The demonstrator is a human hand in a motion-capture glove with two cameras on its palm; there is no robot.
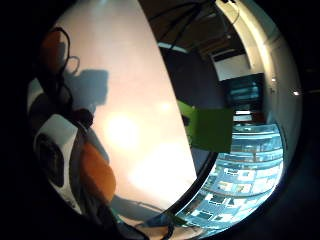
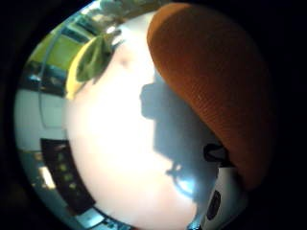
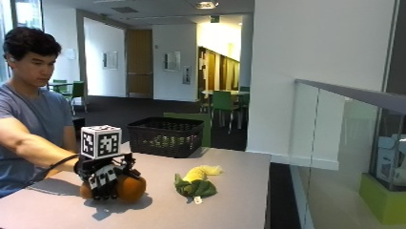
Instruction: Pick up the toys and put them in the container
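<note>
Gloved right hand [image 3: 105, 179] low over near part of table [image 3: 222, 200], fingers curled down round orange plush toy [image 3: 130, 187]. Toy touching or just off tabletop, cannot tell which. Thumb-side palm view: orange toy [image 2: 216, 81] fills much of it. Yellow-green plush toy [image 3: 195, 182] lies beside on table. Black basket [image 3: 166, 137] at far edge.

Outside view across table [image 3: 209, 191] facing person, both palm views close above same tabletop
</note>
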